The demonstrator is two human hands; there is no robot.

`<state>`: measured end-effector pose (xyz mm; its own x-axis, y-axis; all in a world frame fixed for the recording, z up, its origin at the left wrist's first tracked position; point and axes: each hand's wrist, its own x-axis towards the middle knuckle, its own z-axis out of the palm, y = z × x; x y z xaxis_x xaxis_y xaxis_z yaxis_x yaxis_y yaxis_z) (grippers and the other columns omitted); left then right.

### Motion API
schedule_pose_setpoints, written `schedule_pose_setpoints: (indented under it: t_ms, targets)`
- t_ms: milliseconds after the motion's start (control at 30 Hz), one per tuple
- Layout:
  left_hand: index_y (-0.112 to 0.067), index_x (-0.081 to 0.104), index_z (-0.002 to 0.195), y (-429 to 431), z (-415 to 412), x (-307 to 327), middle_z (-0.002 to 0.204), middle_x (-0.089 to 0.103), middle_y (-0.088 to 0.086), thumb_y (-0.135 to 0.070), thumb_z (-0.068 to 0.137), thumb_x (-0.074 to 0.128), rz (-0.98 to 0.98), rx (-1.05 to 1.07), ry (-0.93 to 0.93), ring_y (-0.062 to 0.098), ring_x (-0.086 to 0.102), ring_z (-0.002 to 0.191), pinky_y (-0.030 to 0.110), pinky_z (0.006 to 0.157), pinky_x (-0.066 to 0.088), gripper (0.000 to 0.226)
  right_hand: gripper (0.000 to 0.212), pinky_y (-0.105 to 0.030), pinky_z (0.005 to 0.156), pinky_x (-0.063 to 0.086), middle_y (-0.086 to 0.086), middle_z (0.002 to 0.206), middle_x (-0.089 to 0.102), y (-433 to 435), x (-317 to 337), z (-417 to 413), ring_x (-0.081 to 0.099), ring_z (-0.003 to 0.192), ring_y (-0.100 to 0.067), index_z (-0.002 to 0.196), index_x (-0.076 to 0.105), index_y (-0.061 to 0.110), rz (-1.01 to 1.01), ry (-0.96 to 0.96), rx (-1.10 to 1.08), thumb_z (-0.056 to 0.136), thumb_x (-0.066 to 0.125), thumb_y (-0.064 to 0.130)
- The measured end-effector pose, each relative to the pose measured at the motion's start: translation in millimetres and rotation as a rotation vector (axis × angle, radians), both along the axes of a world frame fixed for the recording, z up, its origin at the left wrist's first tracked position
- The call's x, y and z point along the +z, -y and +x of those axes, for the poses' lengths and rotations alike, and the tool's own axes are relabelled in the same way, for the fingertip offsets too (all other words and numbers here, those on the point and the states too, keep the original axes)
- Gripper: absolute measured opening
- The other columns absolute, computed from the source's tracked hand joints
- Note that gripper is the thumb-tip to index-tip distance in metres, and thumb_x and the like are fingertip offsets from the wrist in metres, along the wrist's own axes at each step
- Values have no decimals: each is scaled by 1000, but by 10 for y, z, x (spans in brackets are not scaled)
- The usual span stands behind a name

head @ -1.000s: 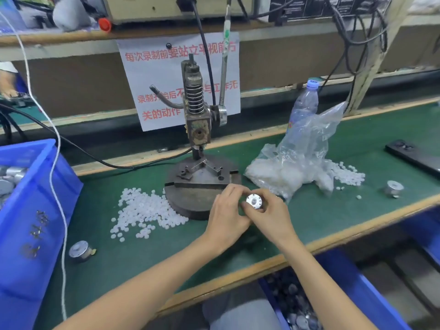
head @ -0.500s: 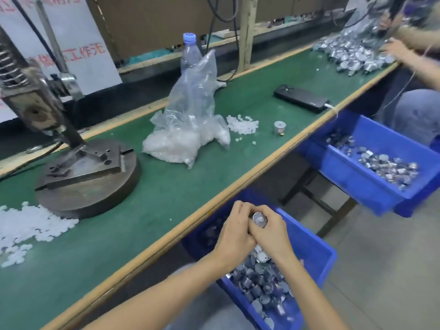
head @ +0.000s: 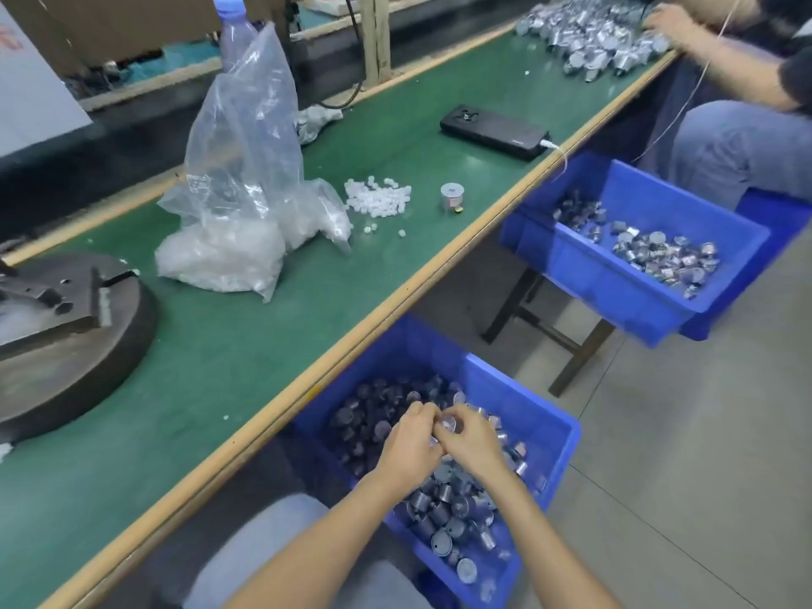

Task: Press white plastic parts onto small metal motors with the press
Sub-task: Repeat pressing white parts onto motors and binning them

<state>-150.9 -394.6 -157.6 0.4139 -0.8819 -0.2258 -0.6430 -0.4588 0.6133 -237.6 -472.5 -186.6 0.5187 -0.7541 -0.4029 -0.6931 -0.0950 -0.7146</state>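
Note:
My left hand [head: 411, 446] and my right hand [head: 472, 441] meet over a blue bin [head: 558, 437] full of small metal motors, below the table's front edge. Together they hold one small metal motor [head: 449, 423] between their fingertips, just above the pile. The press's round iron base [head: 66, 345] lies at the left edge on the green table; its upper part is out of frame. A small heap of white plastic parts [head: 380, 199] lies mid-table beside a lone motor [head: 452, 196].
A clear plastic bag [head: 237, 204] of white parts leans on a water bottle [head: 233, 24]. A black phone [head: 494, 131] lies near the table edge. A second blue bin [head: 615, 265] of motors stands to the right. Another person [head: 720, 59] sorts motors at the far end.
My view has swung right and down from the press. Both hands carried the motor off the table and lowered it into the blue bin by my lap.

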Motion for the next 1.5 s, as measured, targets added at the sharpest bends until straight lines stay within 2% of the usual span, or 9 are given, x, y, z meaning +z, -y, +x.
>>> schedule_pose_setpoints:
  t_ms: [133, 400, 567, 733, 800, 933, 1100, 1333, 1500]
  targets:
    - [-7, 53, 112, -5, 0, -38, 111, 52, 9, -13, 83, 57, 32, -36, -2, 25, 54, 98, 30, 80, 40, 30, 34, -33, 79, 49, 1, 103, 63, -10, -37, -49, 60, 96, -18, 107, 64, 24, -37, -85, 16, 79, 59, 42]
    - [-10, 55, 111, 37, 84, 142, 110, 51, 4, -10, 83, 55, -79, -36, -11, 19, 54, 95, 28, 81, 43, 28, 24, -27, 74, 36, 8, 106, 53, 30, 203, 7, 46, 90, -8, 105, 61, 29, -111, -21, -4, 82, 59, 37]
    - [-11, 58, 109, 83, 218, 589, 105, 52, -1, -7, 81, 57, -292, -51, 2, 11, 52, 85, 28, 78, 45, 28, 20, -23, 71, 42, 9, 98, 60, 146, 670, 139, 52, 77, -4, 99, 62, 27, -232, 147, 0, 79, 61, 24]
    - [-10, 59, 110, 3, 541, 1200, 101, 53, -5, -2, 78, 61, -500, -27, 76, -1, 43, 73, 11, 73, 34, 34, 22, -9, 63, 38, 13, 83, 60, 175, 1362, 477, 53, 64, -3, 92, 61, 32, -375, 400, 24, 79, 64, 15]
    - [-12, 59, 110, -125, 704, 1424, 102, 55, -3, -3, 78, 62, -546, 34, 95, -1, 46, 68, 8, 69, 34, 33, 23, -11, 63, 39, 13, 79, 60, 119, 1594, 685, 53, 64, -1, 93, 62, 30, -389, 469, 79, 79, 64, 12]
    - [-15, 57, 112, -511, 1079, 1798, 103, 56, -6, -3, 78, 61, -587, 122, 185, 2, 49, 72, 4, 69, 34, 36, 22, -11, 66, 41, 11, 95, 62, -87, 1930, 1169, 54, 69, -1, 103, 64, 23, -407, 548, 237, 82, 65, 14]
    - [-6, 58, 111, -1171, 1588, 2157, 100, 57, 1, 1, 78, 64, -577, 304, 333, 7, 50, 71, 8, 70, 35, 34, 21, -15, 68, 43, 20, 89, 56, -592, 2284, 1809, 54, 69, -2, 102, 62, 24, -417, 657, 458, 83, 63, 16]
    - [-8, 58, 109, -2084, 2038, 2606, 98, 58, 4, 2, 78, 65, -555, 480, 484, 4, 51, 71, 7, 67, 38, 34, 21, -19, 68, 40, 6, 92, 63, -1452, 2678, 2488, 47, 63, 3, 101, 65, 19, -478, 799, 718, 81, 62, 13]
    - [-9, 59, 110, -2758, 2221, 2879, 101, 56, -1, 4, 77, 64, -567, 621, 610, 6, 52, 74, 6, 70, 39, 36, 21, -33, 73, 48, -2, 97, 62, -2118, 2942, 2845, 51, 69, -10, 107, 63, 14, -476, 817, 931, 87, 58, 16]
